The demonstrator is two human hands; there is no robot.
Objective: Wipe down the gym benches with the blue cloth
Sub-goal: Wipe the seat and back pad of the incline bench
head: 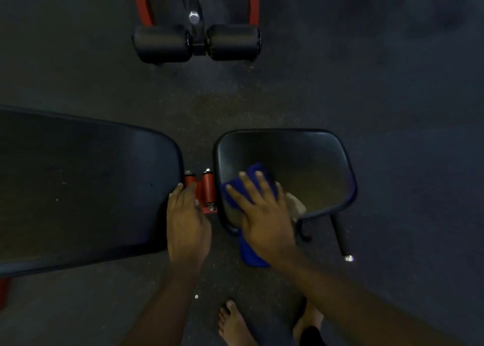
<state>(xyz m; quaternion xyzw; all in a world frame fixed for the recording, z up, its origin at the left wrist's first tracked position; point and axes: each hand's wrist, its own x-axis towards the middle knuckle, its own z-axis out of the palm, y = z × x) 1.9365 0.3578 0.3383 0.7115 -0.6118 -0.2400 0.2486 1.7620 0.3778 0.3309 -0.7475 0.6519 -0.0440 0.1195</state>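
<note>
Pressing down flat, the right fingers [246, 185] are spread wide and straight on the blue cloth [258, 170], holding it against the near left part of the seat pad [301, 157]. A bunched end of the cloth hangs off the pad's near edge, below the wrist. The right hand [262, 214] lies palm-down over it, with the forearm running back toward the lower right.

The left fingers [180, 191] lie close together and nearly straight at the near right corner of the long back pad [86, 183], their tips by the red hinge tubes [208, 188] between the two pads. I cannot tell whether they hook over the edge. The left hand [187, 222] seems to be steadying, not wiping.

As for progress, the wipe looks to be at work on the seat pad. A duller patch on its near right side could be damp or only reflected light. The back pad shows pale specks and probably awaits its turn. The second machine [196, 41], with its leg rollers, stands well apart on the floor [392, 83] and appears untouched, so most of the job likely remains.
</note>
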